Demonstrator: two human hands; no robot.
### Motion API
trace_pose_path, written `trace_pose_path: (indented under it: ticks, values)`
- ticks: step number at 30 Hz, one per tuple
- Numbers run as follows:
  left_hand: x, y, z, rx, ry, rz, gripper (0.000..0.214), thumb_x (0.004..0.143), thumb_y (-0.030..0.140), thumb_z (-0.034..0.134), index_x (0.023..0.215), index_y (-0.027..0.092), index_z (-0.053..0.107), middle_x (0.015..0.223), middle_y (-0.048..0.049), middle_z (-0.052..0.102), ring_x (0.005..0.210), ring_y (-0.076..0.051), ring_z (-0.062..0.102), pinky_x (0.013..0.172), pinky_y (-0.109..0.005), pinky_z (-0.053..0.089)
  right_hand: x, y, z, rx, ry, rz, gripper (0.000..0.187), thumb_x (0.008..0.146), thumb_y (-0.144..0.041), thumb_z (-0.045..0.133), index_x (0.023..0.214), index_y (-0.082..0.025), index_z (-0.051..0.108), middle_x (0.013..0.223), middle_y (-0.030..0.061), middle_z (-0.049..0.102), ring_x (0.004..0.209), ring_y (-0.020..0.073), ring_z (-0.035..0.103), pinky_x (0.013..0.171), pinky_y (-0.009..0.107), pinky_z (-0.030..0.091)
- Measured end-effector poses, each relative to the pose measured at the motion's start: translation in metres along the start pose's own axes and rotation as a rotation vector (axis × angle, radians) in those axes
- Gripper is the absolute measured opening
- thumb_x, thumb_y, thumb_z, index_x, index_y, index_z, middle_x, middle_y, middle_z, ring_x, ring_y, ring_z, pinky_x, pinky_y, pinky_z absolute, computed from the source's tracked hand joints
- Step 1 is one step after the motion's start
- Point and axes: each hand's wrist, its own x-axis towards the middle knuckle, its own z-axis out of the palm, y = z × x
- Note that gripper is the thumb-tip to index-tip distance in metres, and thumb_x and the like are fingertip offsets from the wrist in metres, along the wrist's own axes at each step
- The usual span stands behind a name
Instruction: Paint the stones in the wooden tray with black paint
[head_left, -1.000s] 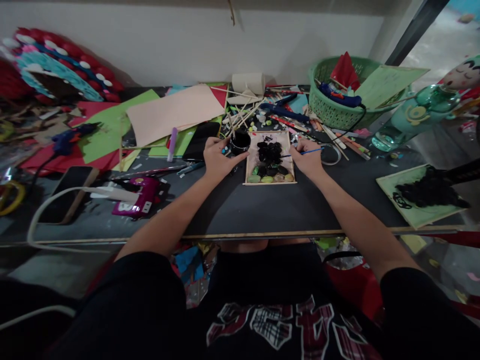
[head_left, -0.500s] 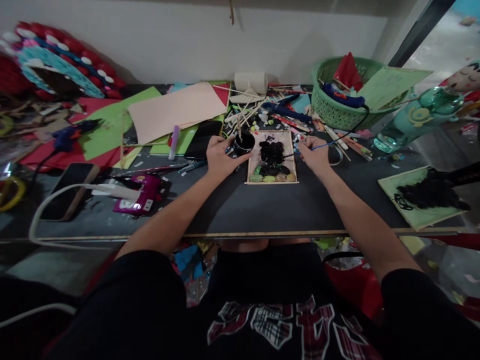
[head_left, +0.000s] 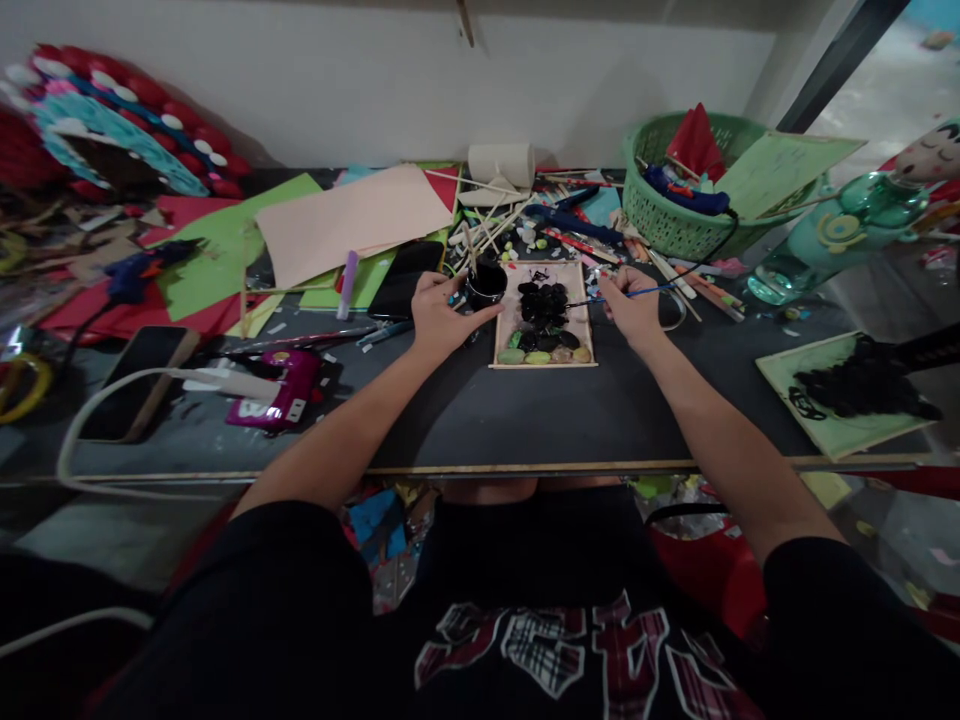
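Note:
My left hand point(head_left: 442, 312) is closed around a small black cup point(head_left: 487, 290) with a wooden stick standing in it. Between the fingers of my right hand point(head_left: 632, 305) is a thin blue paintbrush point(head_left: 641, 293), its dark tip pointing left at the stone panel. That small framed panel point(head_left: 510, 345) lies flat in front of me, between my hands. Black-coated stones point(head_left: 544, 305) cover its middle, and unpainted greenish and tan stones point(head_left: 538, 357) line its lower edge. Whether the brush tip touches the stones is hard to tell.
A green basket point(head_left: 675, 225) and a doll-topped bottle point(head_left: 802, 250) stand at the back right. Another black-coated green panel point(head_left: 840, 440) lies at the right. On the left are coloured papers point(head_left: 352, 225), a purple power adapter point(head_left: 285, 390) and a phone point(head_left: 135, 385).
The brush tip has shifted slightly up, with my right hand turned a little. The cup in my left hand has tilted and moved slightly left.

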Motion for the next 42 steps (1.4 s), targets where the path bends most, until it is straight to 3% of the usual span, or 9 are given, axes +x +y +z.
trace_pose_path:
  ticks: [5, 8, 12, 19, 25, 30, 33, 37, 42]
  values:
    - [0.002, 0.001, -0.001, -0.023, 0.005, -0.035, 0.068, 0.060, 0.081, 0.077, 0.089, 0.020, 0.068, 0.081, -0.0030, 0.054, 0.085, -0.024, 0.057, 0.079, -0.038, 0.052, -0.007, -0.006, 0.002, -0.035, -0.039, -0.052, 0.052, 0.077, -0.042, 0.071, 0.054, -0.024, 0.027, 0.047, -0.0076, 0.033, 0.045, 0.0073, 0.036, 0.046, 0.025, 0.028]
    - [0.002, 0.002, -0.002, -0.025, -0.019, -0.022, 0.072, 0.058, 0.084, 0.075, 0.090, 0.020, 0.069, 0.082, -0.0036, 0.054, 0.086, -0.024, 0.058, 0.080, -0.038, 0.052, -0.009, -0.012, -0.001, -0.084, -0.071, -0.111, 0.049, 0.076, -0.034, 0.071, 0.052, -0.023, 0.030, 0.049, -0.0068, 0.033, 0.050, 0.0076, 0.035, 0.049, 0.026, 0.029]
    - [0.002, 0.003, -0.003, -0.034, -0.052, -0.018, 0.075, 0.058, 0.084, 0.075, 0.096, 0.020, 0.070, 0.085, -0.0047, 0.054, 0.089, -0.025, 0.057, 0.084, -0.040, 0.052, -0.010, -0.016, -0.003, -0.078, -0.085, -0.070, 0.038, 0.075, -0.022, 0.065, 0.051, -0.023, 0.036, 0.050, -0.0071, 0.036, 0.050, 0.0073, 0.033, 0.052, 0.027, 0.029]
    - [0.002, 0.005, -0.004, -0.062, -0.044, -0.035, 0.075, 0.056, 0.087, 0.074, 0.091, 0.020, 0.070, 0.085, -0.0056, 0.055, 0.087, -0.025, 0.056, 0.083, -0.040, 0.052, -0.010, -0.015, 0.000, -0.210, -0.109, -0.098, 0.043, 0.063, -0.003, 0.062, 0.045, -0.022, 0.028, 0.047, -0.0087, 0.029, 0.051, 0.0072, 0.027, 0.056, 0.028, 0.022]
    - [0.002, 0.007, -0.004, -0.060, -0.038, -0.042, 0.079, 0.054, 0.092, 0.069, 0.090, 0.021, 0.072, 0.083, -0.0051, 0.054, 0.086, -0.025, 0.056, 0.081, -0.040, 0.051, -0.011, -0.015, -0.001, -0.150, -0.050, -0.119, 0.040, 0.070, -0.008, 0.061, 0.047, -0.022, 0.031, 0.048, -0.0079, 0.032, 0.050, 0.0086, 0.029, 0.057, 0.029, 0.026]
    - [0.002, 0.005, -0.004, -0.045, -0.038, -0.030, 0.077, 0.055, 0.089, 0.071, 0.092, 0.022, 0.072, 0.082, -0.0050, 0.054, 0.086, -0.025, 0.056, 0.082, -0.040, 0.052, -0.009, -0.009, 0.000, -0.203, -0.119, -0.170, 0.043, 0.064, -0.006, 0.061, 0.046, -0.022, 0.025, 0.048, -0.0086, 0.027, 0.051, 0.0075, 0.026, 0.058, 0.028, 0.022]
    - [0.003, 0.005, -0.004, -0.040, -0.034, -0.019, 0.077, 0.055, 0.090, 0.071, 0.090, 0.022, 0.072, 0.081, -0.0047, 0.054, 0.085, -0.025, 0.056, 0.081, -0.040, 0.052, -0.010, -0.008, 0.000, -0.159, -0.085, -0.195, 0.042, 0.066, -0.011, 0.062, 0.048, -0.023, 0.026, 0.049, -0.0083, 0.029, 0.051, 0.0081, 0.027, 0.057, 0.028, 0.022]
    - [0.003, 0.006, -0.005, -0.037, -0.031, -0.010, 0.076, 0.056, 0.089, 0.071, 0.089, 0.020, 0.071, 0.080, -0.0046, 0.055, 0.086, -0.025, 0.058, 0.082, -0.040, 0.053, -0.011, -0.012, -0.001, -0.192, -0.165, -0.183, 0.042, 0.070, -0.013, 0.062, 0.047, -0.022, 0.028, 0.047, -0.0079, 0.033, 0.050, 0.0080, 0.030, 0.059, 0.028, 0.026]
    - [0.003, 0.004, -0.005, -0.022, -0.032, -0.006, 0.074, 0.056, 0.088, 0.072, 0.086, 0.020, 0.070, 0.079, -0.0036, 0.054, 0.084, -0.024, 0.057, 0.080, -0.039, 0.052, -0.011, -0.018, -0.003, -0.194, -0.115, -0.160, 0.042, 0.072, -0.012, 0.062, 0.049, -0.022, 0.029, 0.050, -0.0070, 0.034, 0.052, 0.0091, 0.032, 0.059, 0.028, 0.027]
